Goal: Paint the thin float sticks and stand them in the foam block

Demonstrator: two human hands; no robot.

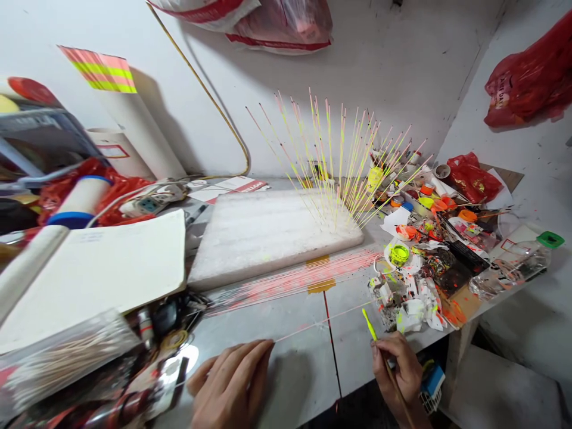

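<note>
Grey tabletop [308, 348]: white rectangular foam slab [263, 229] mid-frame, thin yellow-pink rods [342, 140] upright in it. Left hand [235, 381], lower centre, fingers pinched together; right hand [400, 360], lower right, curled snugly on slim wooden yellow-tipped brush [369, 325]. Left's catch: thin pale-pink rod [308, 327], lower centre. Probably light, springy, snappable; pinch one end. Count: one slab, one brush, one held rod; upright ones uncountable.

Left of the grip lies a clear bag of thin sticks [111, 326], an open notebook [120, 262] beyond it; right of the grip, a green-capped bottle [529, 257] lies below a hanging red bag [521, 89].
</note>
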